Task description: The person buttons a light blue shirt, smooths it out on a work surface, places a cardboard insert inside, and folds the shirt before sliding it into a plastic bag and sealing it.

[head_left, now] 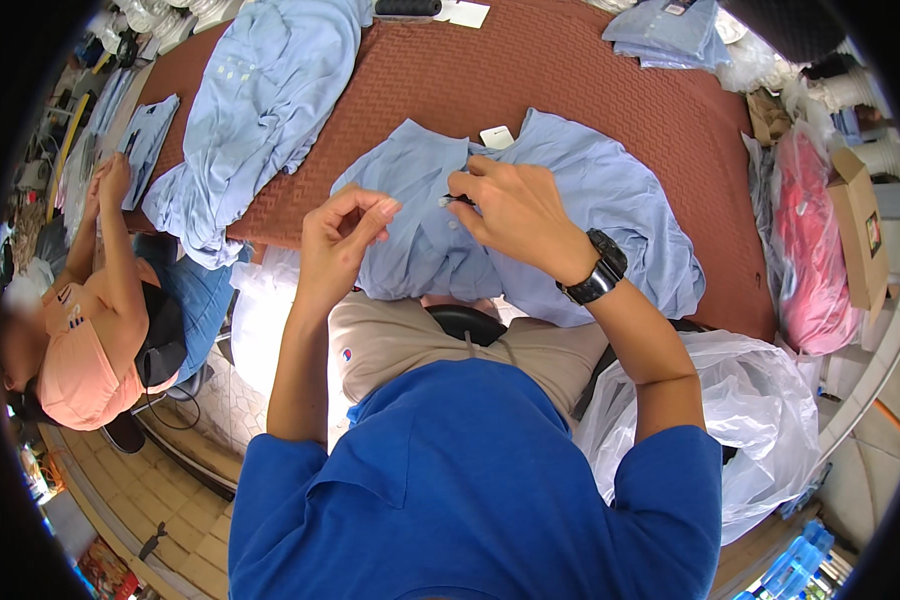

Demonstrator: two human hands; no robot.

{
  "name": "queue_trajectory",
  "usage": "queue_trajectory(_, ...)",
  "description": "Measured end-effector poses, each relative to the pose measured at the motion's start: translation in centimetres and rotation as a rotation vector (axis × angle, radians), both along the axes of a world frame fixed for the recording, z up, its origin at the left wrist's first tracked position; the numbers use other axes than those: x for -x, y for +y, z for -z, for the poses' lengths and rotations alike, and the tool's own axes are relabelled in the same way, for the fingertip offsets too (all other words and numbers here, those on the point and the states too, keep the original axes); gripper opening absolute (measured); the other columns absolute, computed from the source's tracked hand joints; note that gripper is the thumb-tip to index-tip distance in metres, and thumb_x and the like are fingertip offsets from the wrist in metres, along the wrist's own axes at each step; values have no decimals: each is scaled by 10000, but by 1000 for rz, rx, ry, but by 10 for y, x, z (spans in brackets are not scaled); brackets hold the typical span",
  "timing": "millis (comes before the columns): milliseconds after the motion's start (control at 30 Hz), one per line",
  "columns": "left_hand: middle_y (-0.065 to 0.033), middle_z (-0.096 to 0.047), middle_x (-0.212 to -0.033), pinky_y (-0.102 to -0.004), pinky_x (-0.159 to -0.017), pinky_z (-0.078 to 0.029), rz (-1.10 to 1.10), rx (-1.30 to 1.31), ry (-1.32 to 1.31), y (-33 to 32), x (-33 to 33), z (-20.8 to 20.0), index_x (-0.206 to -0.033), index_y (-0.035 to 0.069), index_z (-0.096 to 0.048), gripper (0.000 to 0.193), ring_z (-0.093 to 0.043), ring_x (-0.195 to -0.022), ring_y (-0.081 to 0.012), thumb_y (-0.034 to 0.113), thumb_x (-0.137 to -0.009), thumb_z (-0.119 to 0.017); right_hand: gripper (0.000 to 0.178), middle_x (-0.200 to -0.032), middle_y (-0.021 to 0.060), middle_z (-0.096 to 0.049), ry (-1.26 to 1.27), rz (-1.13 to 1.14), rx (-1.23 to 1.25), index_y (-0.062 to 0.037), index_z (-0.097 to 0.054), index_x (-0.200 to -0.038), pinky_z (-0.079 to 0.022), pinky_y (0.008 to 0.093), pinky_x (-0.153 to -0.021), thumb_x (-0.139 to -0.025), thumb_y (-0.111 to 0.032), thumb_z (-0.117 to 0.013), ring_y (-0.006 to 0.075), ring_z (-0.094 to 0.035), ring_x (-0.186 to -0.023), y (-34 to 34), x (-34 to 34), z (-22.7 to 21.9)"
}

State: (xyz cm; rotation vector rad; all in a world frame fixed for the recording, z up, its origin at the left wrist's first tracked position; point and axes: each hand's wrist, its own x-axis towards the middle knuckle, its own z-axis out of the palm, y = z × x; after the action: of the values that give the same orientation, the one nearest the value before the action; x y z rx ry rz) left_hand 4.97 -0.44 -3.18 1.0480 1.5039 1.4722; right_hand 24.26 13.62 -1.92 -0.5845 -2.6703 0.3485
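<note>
Our left hand [332, 240] presses thumb to fingertips; we cannot tell whether it holds anything. Our right hand [522, 208] pinches a small dark object [460, 200] above the light-blue button shirt [410, 255], which lies rumpled across the near edge of the brown-covered desk [570, 75].

Brown-covered table [530, 65] holds lt. blue shirt [605, 215] nr. front, 2nd shirt [260, 95] L, folded shirts [665, 32] far R, white card [466, 14] @ back.

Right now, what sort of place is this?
Probably a garment finishing workshop: a blue garment lies at the near edge of a brown table, folded garments are stacked at its far right, and a red bundle in clear plastic sits nearby.
</note>
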Motion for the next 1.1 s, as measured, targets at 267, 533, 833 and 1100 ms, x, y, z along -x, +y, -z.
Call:
queue_trajectory(267, -1, -615, -821, -209, -632, -438, 0, -42, 23, 5, -4, -2, -911, -8, -727, 120, -551, -690, -61, 108, -937, -721, 131, -805, 56, -644, -12, -35, -50, -99, -683, -863, -486, 406, -542, -822, -214, -731, 281, -651, -646, 0, 9, 6)
queue_trajectory(533, -16, -624, -815, -228, -647, -465, 7, -49, 153, -9, -1, -7, -937, -12, -732, 100, -578, -709, -77, 87, -926, -718, 230, -834, 54, -672, 74, 54, -43, -107, -673, -917, -492, 403, -571, -830, -308, -745, 289, -653, -652, 4, 4, 20)
queue_trajectory(833, -117, -690, -993, -352, -804, -511, -41, 54, 584, -14, -4, 18, -1090, 3, -663, 321, -653, -878, -261, 122, -820, -789, 533, -843, 108, -695, 154, 446, 613, 44, -699, -962, -490, 315, -690, -857, -474, -765, 167, -627, -775, -4, -10, 68)
queue_trajectory(1100, -85, -693, -828, -272, -644, -510, -125, 38, 226, 44, -50, 64, -1004, -29, -683, 180, -629, -703, -124, 67, -868, -751, 182, -810, -54, -590, 601, 357, 1337, 17, -698, -971, -381, 235, -616, -902, -144, -748, 50, -462, -717, -17, 0, 97)
